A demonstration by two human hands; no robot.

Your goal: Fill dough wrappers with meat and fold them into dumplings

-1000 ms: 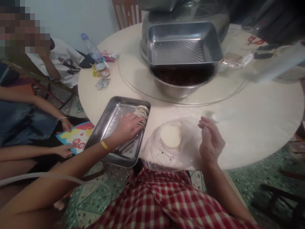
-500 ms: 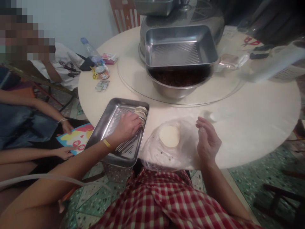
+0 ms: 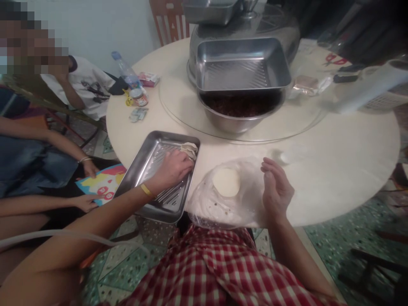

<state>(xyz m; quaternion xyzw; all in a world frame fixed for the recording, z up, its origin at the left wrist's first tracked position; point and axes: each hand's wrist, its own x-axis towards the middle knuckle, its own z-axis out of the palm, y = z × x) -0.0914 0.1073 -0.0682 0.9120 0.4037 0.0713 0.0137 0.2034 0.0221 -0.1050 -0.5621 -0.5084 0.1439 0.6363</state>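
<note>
In the metal tray, left of my lap, several pale pleated dumplings lie along the far right side. My left hand reaches in over them, fingers curled down on a dumpling that the hand mostly covers. A round, flat dough wrapper rests on a crumpled clear plastic bag at the table's near edge. Right of the bag, my right hand is held up edge-on, fingers extended together and thumb beside them, with nothing visible in it.
A steel bowl of dark filling sits on the glass turntable, with another tray above it. A jar and plastic bottle stand at left. Beside me, another person's hands hold a colourful fan-like sheet.
My left hand has shifted slightly right within the tray, by the dumplings. The right hand stays almost in place, and the view has tilted a little.
</note>
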